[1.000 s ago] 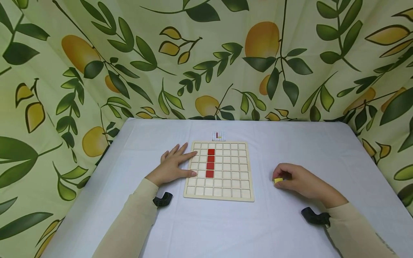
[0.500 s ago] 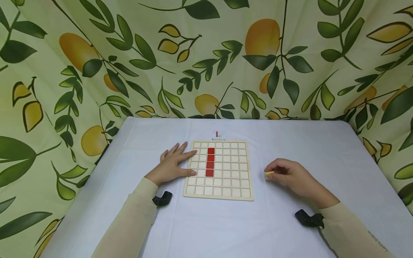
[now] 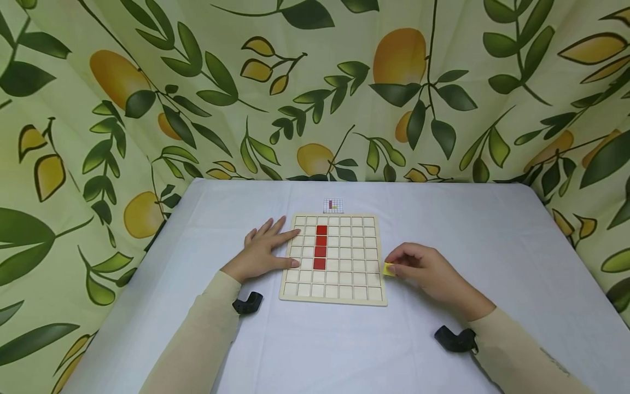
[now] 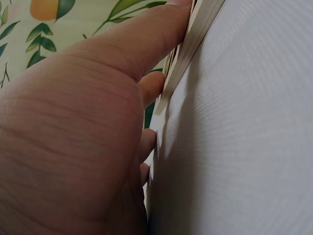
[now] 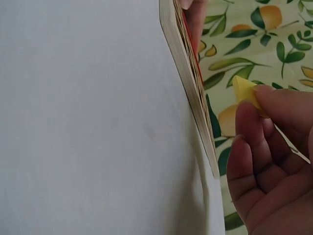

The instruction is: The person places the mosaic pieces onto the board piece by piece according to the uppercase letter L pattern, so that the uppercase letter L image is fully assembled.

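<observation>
1. Head view: the left hand lies flat with fingers straight, steadying the left edge of the pale wooden grid board, where four red square tiles form a column. The right hand pinches a small yellow square tile at the board's right edge, in the carrying step.
2. Left wrist view: straight fingers touch the board rim.
3. Right wrist view: fingertips grip the yellow tile beside the board; next, I judge, it needs lowering flat into a free cell.

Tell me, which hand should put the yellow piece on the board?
Probably the right hand: it already pinches the yellow tile at the board's right edge. The left hand lies flat on the board's left side.
</observation>
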The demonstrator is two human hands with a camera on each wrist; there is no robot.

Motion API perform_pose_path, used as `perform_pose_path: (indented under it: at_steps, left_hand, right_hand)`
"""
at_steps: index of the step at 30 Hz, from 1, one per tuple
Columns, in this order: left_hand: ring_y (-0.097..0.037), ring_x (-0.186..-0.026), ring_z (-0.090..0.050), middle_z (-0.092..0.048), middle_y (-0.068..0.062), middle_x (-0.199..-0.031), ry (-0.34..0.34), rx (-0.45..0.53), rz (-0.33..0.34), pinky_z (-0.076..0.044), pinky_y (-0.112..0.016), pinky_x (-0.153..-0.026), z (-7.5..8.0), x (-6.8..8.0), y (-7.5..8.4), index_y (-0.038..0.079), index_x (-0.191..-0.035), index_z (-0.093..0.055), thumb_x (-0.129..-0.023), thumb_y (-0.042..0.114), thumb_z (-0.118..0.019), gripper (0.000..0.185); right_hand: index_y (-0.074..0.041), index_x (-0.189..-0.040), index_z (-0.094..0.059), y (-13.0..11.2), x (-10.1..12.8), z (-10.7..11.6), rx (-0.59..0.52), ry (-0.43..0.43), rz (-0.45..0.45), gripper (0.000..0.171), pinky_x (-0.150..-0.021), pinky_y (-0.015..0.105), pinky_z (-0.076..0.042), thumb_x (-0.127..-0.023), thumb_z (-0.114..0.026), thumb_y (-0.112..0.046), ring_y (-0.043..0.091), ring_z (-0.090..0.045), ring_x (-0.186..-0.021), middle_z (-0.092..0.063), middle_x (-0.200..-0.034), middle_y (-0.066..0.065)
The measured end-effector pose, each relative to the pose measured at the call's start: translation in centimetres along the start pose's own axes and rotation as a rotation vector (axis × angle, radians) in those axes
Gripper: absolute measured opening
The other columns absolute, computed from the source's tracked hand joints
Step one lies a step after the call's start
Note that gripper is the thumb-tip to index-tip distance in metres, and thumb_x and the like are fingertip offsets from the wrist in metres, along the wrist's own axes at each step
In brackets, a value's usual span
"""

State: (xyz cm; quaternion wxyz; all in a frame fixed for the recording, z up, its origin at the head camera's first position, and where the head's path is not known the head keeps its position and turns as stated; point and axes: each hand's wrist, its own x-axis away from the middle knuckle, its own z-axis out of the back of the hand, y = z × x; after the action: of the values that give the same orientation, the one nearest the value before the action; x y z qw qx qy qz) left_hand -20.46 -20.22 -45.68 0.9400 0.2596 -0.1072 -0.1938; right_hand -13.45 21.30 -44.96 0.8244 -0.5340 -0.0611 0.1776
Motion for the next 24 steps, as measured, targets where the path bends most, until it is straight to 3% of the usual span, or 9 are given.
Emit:
perform_pose_path:
  at_steps: [13, 24]
  left_hand:
    - [-0.038, -0.165, 0.001, -0.014, -0.007, -0.181, 0.000, -0.004, 0.002, 0.005, -0.064, -0.124, -0.1, 0.0, -0.2, 0.029, -0.165, -0.051, -0.087, 0.066, -0.083, 0.092]
    - [-0.035, -0.166, 0.002, -0.014, -0.004, -0.181, 0.003, -0.004, -0.005, 0.006, -0.064, -0.124, -0.2, -0.2, -0.4, 0.031, -0.165, -0.051, -0.087, 0.067, -0.083, 0.092]
  right_hand:
    - [-0.014, -0.109, -0.079, -0.8, -2.4, -3.8, 0.018, -0.071, 0.023, 0.011, -0.085, 0.029, -0.056, -0.102, -0.078, -0.006, 0.025, -0.065, -0.096, -0.072, -0.105, 0.000]
    - [-0.015, -0.100, -0.076, -2.1, -4.8, -7.1, 0.048, -0.076, 0.039, 0.009, -0.076, 0.030, -0.054, -0.101, -0.080, -0.008, 0.021, -0.063, -0.086, -0.070, -0.094, -0.004]
